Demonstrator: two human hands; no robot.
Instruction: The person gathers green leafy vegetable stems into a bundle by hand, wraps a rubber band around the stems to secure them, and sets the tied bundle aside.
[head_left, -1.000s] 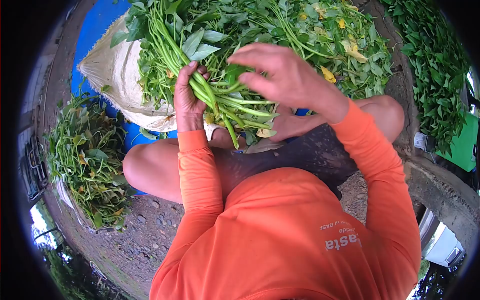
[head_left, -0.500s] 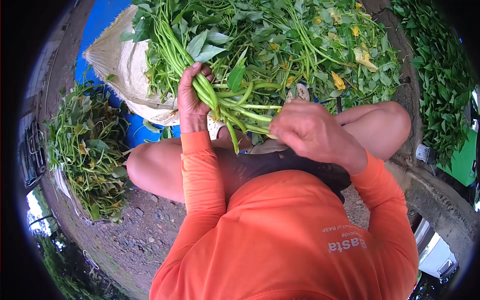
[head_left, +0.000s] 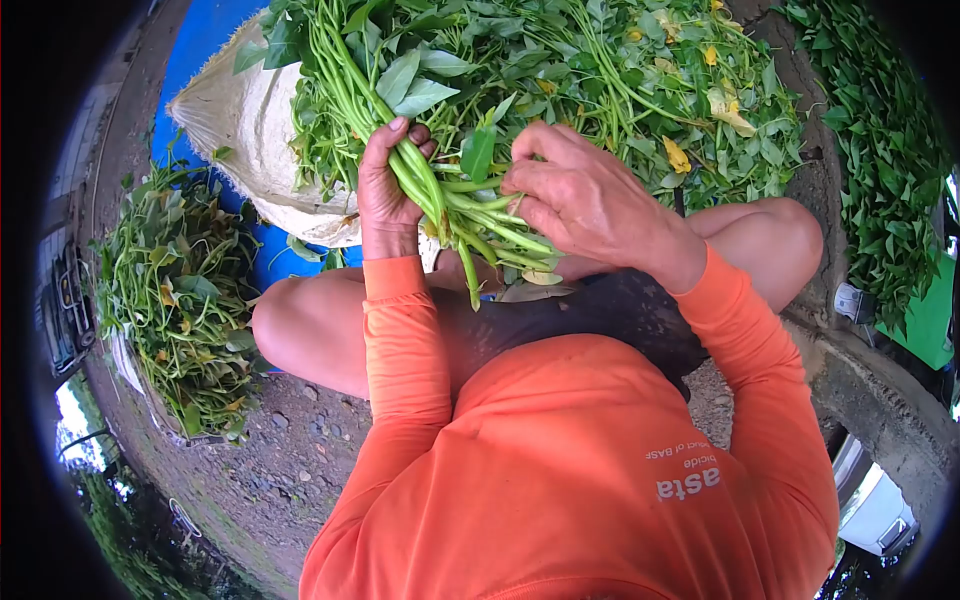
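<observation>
A bundle of green leafy stems (head_left: 422,178) lies in my left hand (head_left: 388,190), whose fingers wrap round it just below the leaves. The cut ends of the stems fan out to the right, over my lap. At these ends is my right hand (head_left: 590,200), with thumb and fingers bent together in a pinch; what they hold, if anything, is hidden. Behind both hands spreads a big heap of leafy vines (head_left: 540,75) with a few yellow leaves in it.
A pale woven sack (head_left: 250,125) lies on a blue sheet (head_left: 195,60) at the upper left. Wilted stems are piled (head_left: 180,310) at the left on gravelly ground (head_left: 300,440). More leaves (head_left: 870,150) stand at the far right, beyond a concrete edge (head_left: 870,390).
My right hand has moved up and to the left, closer to the stem ends and to my left hand. My left hand keeps its hold on the bundle, nearly still.
</observation>
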